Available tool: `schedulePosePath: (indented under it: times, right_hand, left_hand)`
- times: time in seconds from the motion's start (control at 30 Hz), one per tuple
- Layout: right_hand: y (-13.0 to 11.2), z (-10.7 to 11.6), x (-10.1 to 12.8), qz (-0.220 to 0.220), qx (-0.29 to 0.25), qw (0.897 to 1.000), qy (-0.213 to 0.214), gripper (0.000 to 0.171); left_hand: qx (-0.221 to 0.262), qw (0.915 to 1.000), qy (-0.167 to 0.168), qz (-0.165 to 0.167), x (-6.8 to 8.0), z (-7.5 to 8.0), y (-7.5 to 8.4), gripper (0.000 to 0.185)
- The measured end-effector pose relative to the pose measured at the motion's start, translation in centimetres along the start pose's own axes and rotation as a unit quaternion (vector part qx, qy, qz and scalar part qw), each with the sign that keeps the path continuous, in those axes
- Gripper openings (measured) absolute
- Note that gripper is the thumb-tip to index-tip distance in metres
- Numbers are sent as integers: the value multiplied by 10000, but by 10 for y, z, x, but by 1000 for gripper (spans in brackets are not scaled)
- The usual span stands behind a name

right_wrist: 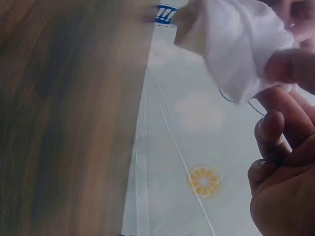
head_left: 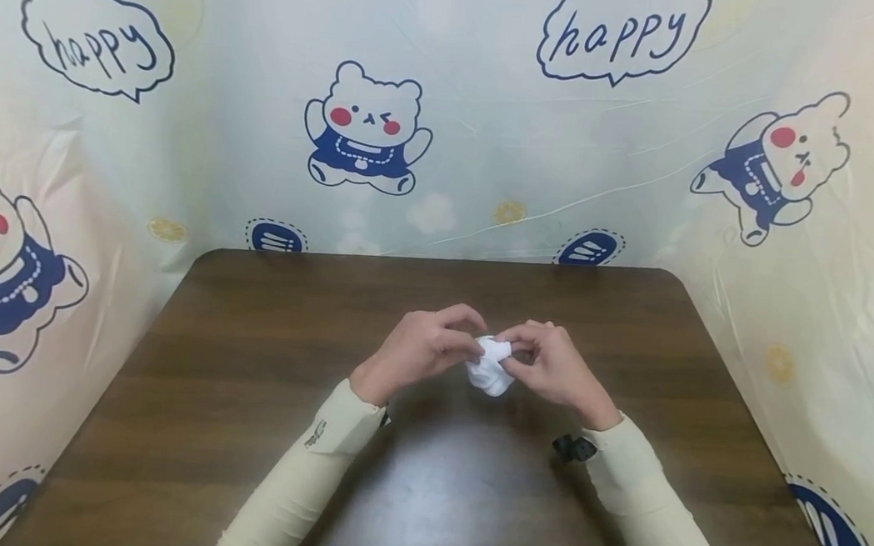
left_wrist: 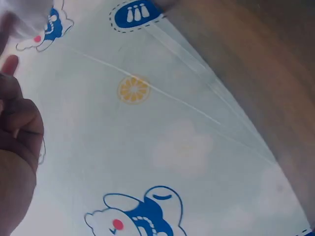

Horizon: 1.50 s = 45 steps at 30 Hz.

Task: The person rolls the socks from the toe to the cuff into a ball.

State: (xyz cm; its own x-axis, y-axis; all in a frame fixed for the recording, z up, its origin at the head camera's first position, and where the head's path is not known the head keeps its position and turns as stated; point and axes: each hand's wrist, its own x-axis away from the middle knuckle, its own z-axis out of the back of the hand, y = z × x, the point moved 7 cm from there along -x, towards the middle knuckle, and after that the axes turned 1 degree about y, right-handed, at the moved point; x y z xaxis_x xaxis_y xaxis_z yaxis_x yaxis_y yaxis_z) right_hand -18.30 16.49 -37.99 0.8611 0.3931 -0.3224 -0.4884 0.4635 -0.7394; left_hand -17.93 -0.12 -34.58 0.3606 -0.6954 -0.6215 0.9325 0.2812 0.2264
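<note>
holding a small bunched white cloth between them, the left hand and right hand meet just above the middle of the dark wooden table. both hands are curled, fingertips pinching the cloth from either side, so the two hands sit close together with the crumpled bundle between them. in the right wrist view the white cloth fills the upper right, folded and creased, with the right hand's fingers curled just beneath it and another fingertip pressed against its edge. in the left wrist view only the knuckles of the left hand show at the left edge, fingers bent, with a blurred scrap of the white cloth in the top corner. both arms wear pale cream sleeves, and a small black strap shows at the right wrist. around the table stands a pale printed backdrop with cartoon bears, "happy" speech bubbles, little orange slices and blue oval badges along its lower edge.
</note>
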Motion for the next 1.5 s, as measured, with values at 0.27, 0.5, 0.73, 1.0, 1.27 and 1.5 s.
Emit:
schedulePosePath:
  times: [0.27, 0.5, 0.73, 1.0, 1.27, 1.5]
  right_hand:
    - [7, -2, -1, -387, -151, 9991, -107, 22]
    - [22, 5, 1, -791, -920, 9924, 193, 20]
    - [28, 17, 5, -910, -2091, 9650, 1293, 22]
    - [34, 13, 7, -1542, -4066, 8620, 2605, 25]
    - [35, 2, 3, -1931, -5600, 7237, 3540, 33]
    - [32, -5, -2, -2200, -5904, 6749, 3842, 25]
  left_hand:
    - [688, 9959, -13, -595, -2, -4, 13, 16]
    - [516, 9983, 192, -200, 3, -4, 6, 18]
    - [209, 9986, 404, 282, 7, -7, -1, 24]
    - [265, 9955, 760, 505, 4, -10, -5, 20]
    - [307, 9911, 1211, 463, 4, -18, -9, 23]
    - [410, 9856, 1474, 713, 5, -27, -13, 21]
